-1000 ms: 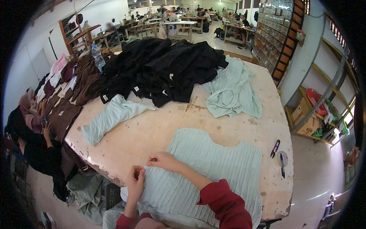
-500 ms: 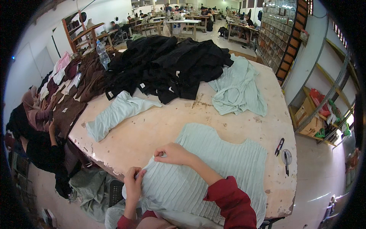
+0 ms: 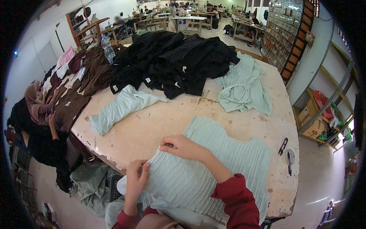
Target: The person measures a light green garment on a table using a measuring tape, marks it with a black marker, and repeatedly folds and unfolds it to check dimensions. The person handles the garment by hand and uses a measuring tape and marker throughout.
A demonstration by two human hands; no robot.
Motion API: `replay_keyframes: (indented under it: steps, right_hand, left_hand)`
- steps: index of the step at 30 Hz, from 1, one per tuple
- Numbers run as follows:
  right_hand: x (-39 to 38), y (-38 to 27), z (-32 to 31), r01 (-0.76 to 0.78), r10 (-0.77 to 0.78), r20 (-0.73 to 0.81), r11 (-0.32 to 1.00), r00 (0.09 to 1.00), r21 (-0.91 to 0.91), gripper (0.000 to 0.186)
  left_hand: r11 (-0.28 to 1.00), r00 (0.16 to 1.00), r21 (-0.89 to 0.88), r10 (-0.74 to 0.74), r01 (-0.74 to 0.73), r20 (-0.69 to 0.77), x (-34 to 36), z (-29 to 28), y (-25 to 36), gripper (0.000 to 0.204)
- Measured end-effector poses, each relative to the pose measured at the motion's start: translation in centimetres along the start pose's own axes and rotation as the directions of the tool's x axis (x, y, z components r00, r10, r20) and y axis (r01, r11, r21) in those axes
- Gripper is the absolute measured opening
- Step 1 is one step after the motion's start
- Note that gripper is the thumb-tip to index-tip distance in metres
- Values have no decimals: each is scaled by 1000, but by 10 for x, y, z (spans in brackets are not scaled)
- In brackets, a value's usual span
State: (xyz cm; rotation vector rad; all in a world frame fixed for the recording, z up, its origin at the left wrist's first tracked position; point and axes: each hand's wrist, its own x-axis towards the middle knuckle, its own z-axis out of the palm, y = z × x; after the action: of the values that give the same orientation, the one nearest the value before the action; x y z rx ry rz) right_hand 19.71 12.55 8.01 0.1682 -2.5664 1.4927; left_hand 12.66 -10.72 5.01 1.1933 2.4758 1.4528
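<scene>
A pale mint pleated garment piece (image 3: 213, 164) lies spread on the near part of the table, its neckline curve at the far side and its near end hanging toward me. My left hand (image 3: 136, 177) is closed on the left edge of this piece, thumb up against the fingers. A little farther along the same edge, my right hand (image 3: 179, 147) pinches the cloth between thumb and fingers, its forearm crossing over the pleats. The fingertips partly hide the edge they hold.
Black garments (image 3: 171, 61) are heaped at the back, with mint garments (image 3: 244, 89) beside and a mint piece (image 3: 126, 107) in front. Thread snips (image 3: 283, 146) and a pen (image 3: 289, 164) lie at right. A bottle (image 3: 108, 49) stands far left. A co-worker (image 3: 42, 129) sits at left.
My view has shifted slightly, so the scene sits a little farther right. Both hands remain on the garment's left edge, in nearly the same pose.
</scene>
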Motion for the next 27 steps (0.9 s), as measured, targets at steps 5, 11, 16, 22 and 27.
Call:
replay_keyframes:
  steps: [5, 11, 16, 22, 27]
  right_hand:
    - [1, 1, 4, 15, -15, 16, 1000, 1000, -6, 25]
    - [-6, 1, -9, 68, -71, 90, 997, 993, 40, 25]
    - [-16, 1, -42, 48, -16, 173, 982, 985, -184, 20]
    - [-31, -8, -70, -11, 41, 105, 963, 994, -269, 18]
    - [-33, -5, -73, -36, 59, 64, 949, 996, -312, 19]
  left_hand:
    - [913, 992, -391, -128, 118, 2, 17, 36, 18, 19]
    - [831, 957, -477, -236, 288, 168, 21, 30, 13, 15]
    - [707, 902, -562, -314, 430, 296, 24, 22, 25, 17]
    - [689, 905, -590, -278, 421, 321, 25, 14, 32, 19]
    - [654, 891, -606, -308, 453, 333, 24, 14, 31, 19]
